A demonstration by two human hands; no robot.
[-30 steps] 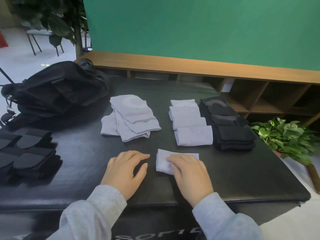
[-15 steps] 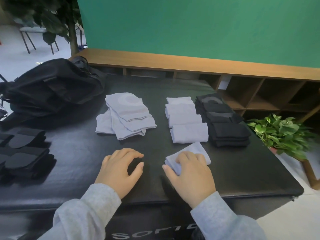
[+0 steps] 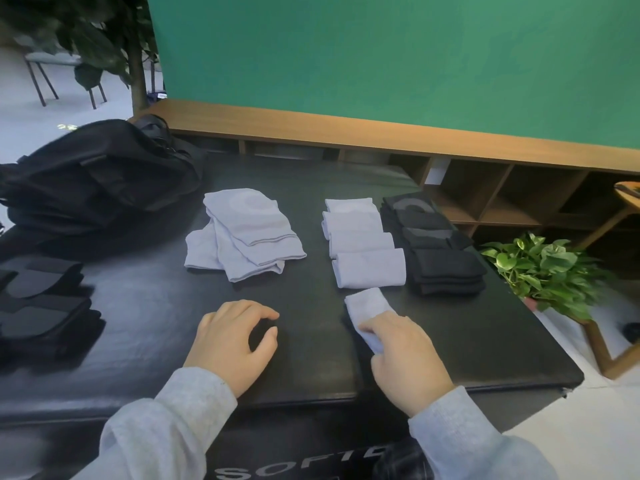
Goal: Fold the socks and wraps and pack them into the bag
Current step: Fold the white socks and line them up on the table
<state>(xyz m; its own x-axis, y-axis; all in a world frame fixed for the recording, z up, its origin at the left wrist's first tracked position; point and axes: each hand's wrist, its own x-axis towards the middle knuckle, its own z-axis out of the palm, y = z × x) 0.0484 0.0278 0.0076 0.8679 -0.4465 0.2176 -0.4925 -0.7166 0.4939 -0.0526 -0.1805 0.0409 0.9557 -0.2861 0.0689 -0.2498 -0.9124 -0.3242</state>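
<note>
Now: right hand [image 3: 408, 355] pinches small folded light-grey sock [image 3: 367, 308].
Left hand [image 3: 232, 341] rests beside it, fingers loosely curled, holding nothing, on black padded table [image 3: 156, 306].

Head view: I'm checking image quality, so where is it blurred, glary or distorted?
Head view: the green plant at the right edge is smeared; the wooden shelf bows with wide-angle distortion; soft sheen on the black tabletop; the hands and folded socks read sharp.
</note>
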